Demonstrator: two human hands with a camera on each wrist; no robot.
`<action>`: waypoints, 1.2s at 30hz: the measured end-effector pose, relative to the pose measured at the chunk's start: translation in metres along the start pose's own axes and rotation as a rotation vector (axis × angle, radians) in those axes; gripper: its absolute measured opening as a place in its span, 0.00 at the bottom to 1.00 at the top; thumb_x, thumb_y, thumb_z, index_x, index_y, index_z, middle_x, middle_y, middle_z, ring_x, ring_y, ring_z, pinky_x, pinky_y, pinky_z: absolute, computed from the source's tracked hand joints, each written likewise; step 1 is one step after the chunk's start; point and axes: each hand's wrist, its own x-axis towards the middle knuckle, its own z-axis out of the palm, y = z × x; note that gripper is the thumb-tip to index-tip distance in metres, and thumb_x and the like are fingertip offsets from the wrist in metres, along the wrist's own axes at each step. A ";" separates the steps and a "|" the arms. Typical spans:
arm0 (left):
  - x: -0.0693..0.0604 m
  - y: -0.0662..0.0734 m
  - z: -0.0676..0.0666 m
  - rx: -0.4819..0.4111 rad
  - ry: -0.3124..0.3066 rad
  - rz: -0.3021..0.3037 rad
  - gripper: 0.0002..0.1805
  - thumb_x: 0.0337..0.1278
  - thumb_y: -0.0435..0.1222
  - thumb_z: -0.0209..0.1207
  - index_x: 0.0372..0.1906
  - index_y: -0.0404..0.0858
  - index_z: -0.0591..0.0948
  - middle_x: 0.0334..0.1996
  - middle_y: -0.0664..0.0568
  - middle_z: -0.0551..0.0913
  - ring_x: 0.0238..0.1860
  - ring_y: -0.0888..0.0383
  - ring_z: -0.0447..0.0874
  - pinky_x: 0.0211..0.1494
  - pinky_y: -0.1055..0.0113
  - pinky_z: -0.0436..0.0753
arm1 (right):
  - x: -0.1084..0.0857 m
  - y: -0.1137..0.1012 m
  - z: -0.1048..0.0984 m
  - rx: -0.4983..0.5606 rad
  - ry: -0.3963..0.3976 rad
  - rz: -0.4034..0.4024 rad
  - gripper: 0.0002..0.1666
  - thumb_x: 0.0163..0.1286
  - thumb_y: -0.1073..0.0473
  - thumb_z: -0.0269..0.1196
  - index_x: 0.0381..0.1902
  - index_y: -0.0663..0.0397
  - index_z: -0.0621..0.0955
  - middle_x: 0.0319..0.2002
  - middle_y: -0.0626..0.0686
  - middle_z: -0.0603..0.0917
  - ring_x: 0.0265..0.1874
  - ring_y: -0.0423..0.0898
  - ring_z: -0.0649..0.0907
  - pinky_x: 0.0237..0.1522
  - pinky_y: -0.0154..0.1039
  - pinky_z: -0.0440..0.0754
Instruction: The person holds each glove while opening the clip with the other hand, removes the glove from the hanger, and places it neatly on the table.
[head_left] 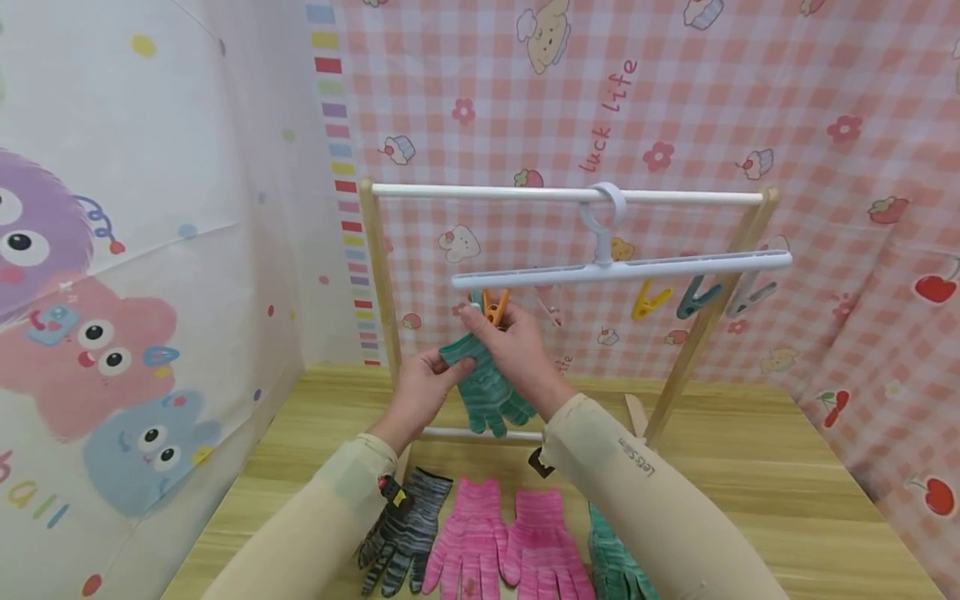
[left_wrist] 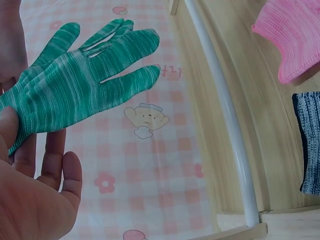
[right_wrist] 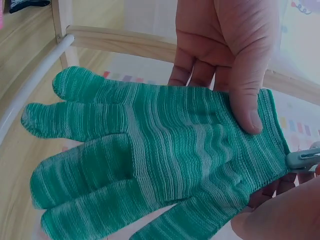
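A green striped glove (head_left: pixel 491 387) hangs fingers down below the hanger's left end. My left hand (head_left: pixel 423 387) pinches its cuff, the thumb lying on the knit in the right wrist view. At the cuff edge is a teal clothespin (right_wrist: pixel 302 159). My right hand (head_left: pixel 521 346) pinches this clothespin, its thumb in front and its fingers partly hidden behind the cuff. Right beside them hangs an orange clothespin (head_left: pixel 495 307). Overhead, the white hanger (head_left: pixel 622 270) hooks over the rack's white rod (head_left: pixel 487 192), tilted with its left end lower.
Yellow (head_left: pixel 651 301), blue (head_left: pixel 699 297) and grey clothespins (head_left: pixel 752 296) hang from the hanger's right half. On the wooden table (head_left: pixel 757 467) lie a grey-black glove (head_left: pixel 408 529), two pink gloves (head_left: pixel 468 533) and another green glove (head_left: pixel 615 554), partly behind my right sleeve. Wooden rack posts (head_left: pixel 384 283) flank the work.
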 end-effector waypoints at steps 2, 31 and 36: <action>0.000 0.000 -0.001 0.003 0.005 0.001 0.14 0.72 0.39 0.69 0.54 0.36 0.90 0.47 0.46 0.94 0.44 0.65 0.92 0.56 0.65 0.88 | 0.000 -0.001 0.001 0.006 0.015 -0.003 0.25 0.74 0.37 0.69 0.60 0.42 0.87 0.58 0.44 0.91 0.64 0.44 0.84 0.70 0.53 0.80; -0.010 -0.013 -0.018 -0.023 0.053 -0.066 0.13 0.75 0.43 0.66 0.43 0.35 0.88 0.29 0.63 0.86 0.39 0.63 0.81 0.56 0.65 0.81 | 0.000 -0.005 -0.002 0.117 -0.008 0.015 0.21 0.74 0.46 0.72 0.61 0.44 0.86 0.60 0.50 0.90 0.66 0.45 0.83 0.74 0.52 0.76; -0.013 -0.014 -0.018 0.007 0.059 -0.064 0.14 0.74 0.43 0.67 0.45 0.34 0.88 0.29 0.62 0.86 0.38 0.62 0.81 0.54 0.66 0.81 | -0.001 -0.007 -0.003 0.112 0.001 0.000 0.16 0.75 0.47 0.72 0.57 0.41 0.88 0.60 0.54 0.89 0.62 0.45 0.84 0.71 0.53 0.77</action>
